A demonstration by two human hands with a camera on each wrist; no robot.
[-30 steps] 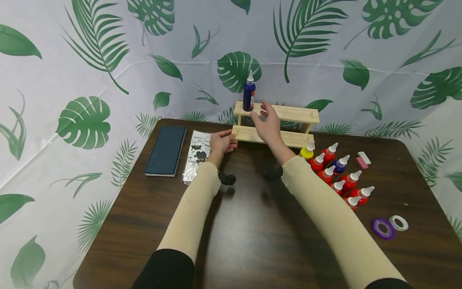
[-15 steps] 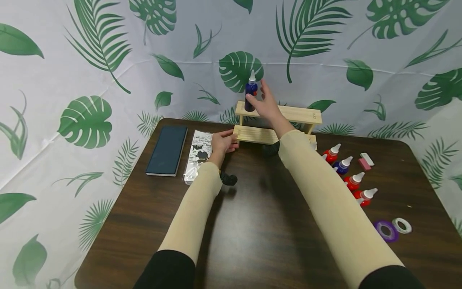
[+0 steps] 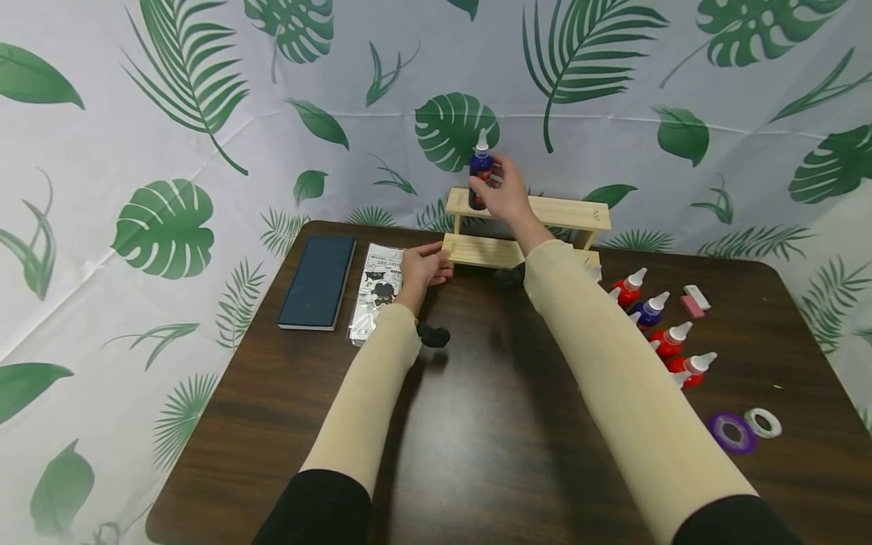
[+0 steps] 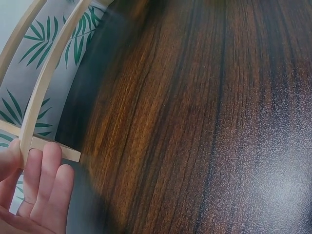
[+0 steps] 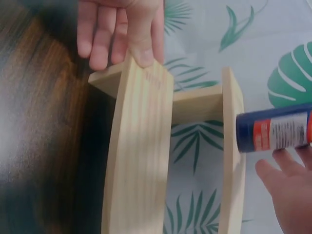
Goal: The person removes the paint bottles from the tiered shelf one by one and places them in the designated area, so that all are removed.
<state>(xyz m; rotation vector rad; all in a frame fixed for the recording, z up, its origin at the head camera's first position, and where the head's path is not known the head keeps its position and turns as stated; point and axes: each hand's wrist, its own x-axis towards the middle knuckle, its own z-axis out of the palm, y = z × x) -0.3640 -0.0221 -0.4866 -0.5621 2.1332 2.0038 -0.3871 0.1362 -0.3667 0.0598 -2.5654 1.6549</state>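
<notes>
A two-tier wooden rack (image 3: 477, 250) stands at the back of the table. On the left part of its upper board is a blue squeeze bottle (image 3: 480, 194) with a white nozzle, upright. My right hand (image 3: 507, 195) holds this bottle between thumb and fingers; its red and white label shows in the right wrist view. At the left end of the lower board, my left hand (image 3: 421, 271) pinches the wood. Its thumb (image 5: 141, 46) lies on top of the board and the other fingers are below.
Several red bottles (image 3: 669, 341) and a blue one (image 3: 650, 309) stand at right, partly behind my right sleeve. Beyond them lie erasers (image 3: 692, 305), purple tape (image 3: 745, 439) and white tape (image 3: 773, 431). A dark notebook (image 3: 316, 284) and a packaged ruler set (image 3: 365, 303) lie left.
My right hand has moved up to the blue bottle and its fingers have come round it. The bottle has shifted slightly right along the board. My left hand stays on the rack.
</notes>
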